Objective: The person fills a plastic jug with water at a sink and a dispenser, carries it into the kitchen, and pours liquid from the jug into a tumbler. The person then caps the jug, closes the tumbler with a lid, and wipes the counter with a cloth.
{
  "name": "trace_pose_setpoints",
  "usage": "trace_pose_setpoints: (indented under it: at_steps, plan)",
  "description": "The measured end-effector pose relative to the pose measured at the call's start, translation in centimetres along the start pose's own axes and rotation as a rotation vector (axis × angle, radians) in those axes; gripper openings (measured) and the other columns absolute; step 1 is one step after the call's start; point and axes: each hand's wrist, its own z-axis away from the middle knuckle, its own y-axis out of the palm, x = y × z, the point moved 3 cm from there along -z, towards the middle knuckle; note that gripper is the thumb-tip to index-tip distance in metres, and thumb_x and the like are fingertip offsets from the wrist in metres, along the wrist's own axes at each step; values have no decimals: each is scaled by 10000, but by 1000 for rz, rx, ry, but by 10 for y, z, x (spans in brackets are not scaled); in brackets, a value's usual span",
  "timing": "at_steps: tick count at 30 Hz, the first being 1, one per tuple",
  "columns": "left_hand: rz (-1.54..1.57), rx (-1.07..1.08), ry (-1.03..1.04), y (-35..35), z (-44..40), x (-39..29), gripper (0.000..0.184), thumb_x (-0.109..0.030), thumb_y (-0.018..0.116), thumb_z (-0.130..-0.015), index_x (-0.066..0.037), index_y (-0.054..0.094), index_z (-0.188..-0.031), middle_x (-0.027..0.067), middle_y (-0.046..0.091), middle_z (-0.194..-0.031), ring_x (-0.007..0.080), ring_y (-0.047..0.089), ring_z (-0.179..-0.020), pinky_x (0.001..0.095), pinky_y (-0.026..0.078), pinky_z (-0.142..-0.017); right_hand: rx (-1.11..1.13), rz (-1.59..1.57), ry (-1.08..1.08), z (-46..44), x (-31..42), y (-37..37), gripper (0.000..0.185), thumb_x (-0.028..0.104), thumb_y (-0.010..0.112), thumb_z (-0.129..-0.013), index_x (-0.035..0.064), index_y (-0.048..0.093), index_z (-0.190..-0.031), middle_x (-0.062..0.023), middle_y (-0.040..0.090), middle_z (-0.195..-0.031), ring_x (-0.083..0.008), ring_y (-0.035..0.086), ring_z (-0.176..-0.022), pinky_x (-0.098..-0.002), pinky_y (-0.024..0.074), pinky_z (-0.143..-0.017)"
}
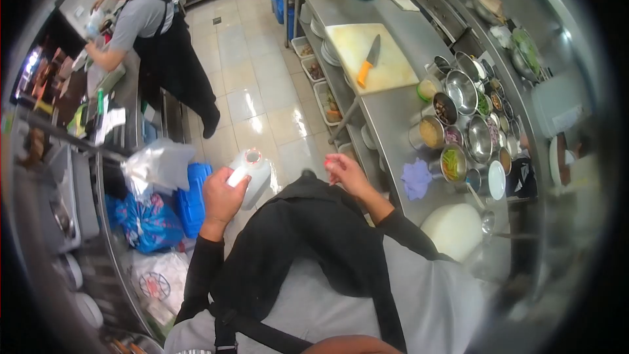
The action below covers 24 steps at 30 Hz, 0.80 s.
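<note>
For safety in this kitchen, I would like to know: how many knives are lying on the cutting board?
1. The knife, with an orange handle, lies around the middle of the cutting board.

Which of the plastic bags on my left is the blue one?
The blue patterned plastic bag, beside the blue plastic box. Its neighbours, the translucent plastic bag and the white plastic bag with a round print, lack its blue colour.

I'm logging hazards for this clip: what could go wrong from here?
The open bottle in the left hand could spill onto the floor if tilted. The small red cap might slip from the right hand. The orange-handled knife lies loose on the cutting board, handle toward the aisle, and could get knocked.
</note>
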Motion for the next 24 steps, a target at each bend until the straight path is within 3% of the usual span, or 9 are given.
trace_pose_setpoints:
  at_steps: [2,3,6,9,18,20,21,23,24]
  plan:
    - [-9,28,5,7,-44,9,308,-253,875,-781,-24,671,-810,193,693,-798,412,668,-739,462,517,-665,48,58,-158,-35,23,14,392,153,708,-1022,1,608,-1369,-93,697,-1114,-154,708,-935,-295,609,-784]
    - [-50,60,7,12,-68,13,314,-261,876,-779,-23,675,-814,197,695,-797,410,672,-736,453,522,-666,120,73,-159,-66,29,18,441,109,746,-982,10,615,-1391,-129,712,-1210,-178,714,-1057,-322,602,-898]
    - [-88,98,-23,28,-143,22,328,-282,878,-776,-24,679,-818,198,702,-808,407,679,-744,447,531,-679,233,240,-394,-148,93,53,461,100,747,-973,36,619,-1411,-117,724,-1206,-172,708,-1081,-324,575,-963]
    - [-113,69,2,36,-220,26,339,-299,881,-772,-30,679,-814,189,710,-824,405,683,-766,463,536,-707,332,247,-428,-234,163,88,470,115,728,-988,42,608,-1437,-93,718,-1252,-172,691,-1113,-340,534,-1024]
    - [-263,-64,114,22,-419,23,324,-286,884,-753,-49,673,-817,167,703,-805,404,683,-788,495,536,-729,656,287,-391,-442,291,150,472,112,712,-1004,45,594,-1455,-115,716,-1272,-186,694,-1157,-345,559,-1000]
    - [-288,-120,117,25,-457,33,323,-287,884,-751,-52,674,-819,167,703,-805,403,685,-790,490,537,-717,736,431,-635,-480,326,162,465,76,706,-975,45,605,-1428,-125,701,-1314,-257,698,-1186,-386,562,-1006]
    - [-277,-142,102,26,-477,41,323,-291,885,-748,-53,675,-813,166,701,-799,404,684,-781,488,538,-708,749,438,-637,-503,343,168,465,76,706,-975,45,605,-1428,-125,701,-1314,-257,698,-1186,-386,562,-1006]
    - [-269,-165,81,30,-518,59,324,-294,885,-744,-55,675,-806,165,699,-792,404,683,-772,485,539,-699,819,783,-994,-544,372,182,428,44,693,-934,48,631,-1357,-136,682,-1332,-347,670,-1201,-434,559,-996]
    - [-261,-165,75,34,-541,66,326,-297,888,-739,-55,679,-804,165,698,-787,404,684,-764,485,541,-701,824,782,-995,-571,383,190,428,44,693,-934,48,631,-1357,-136,682,-1332,-347,670,-1201,-434,559,-996]
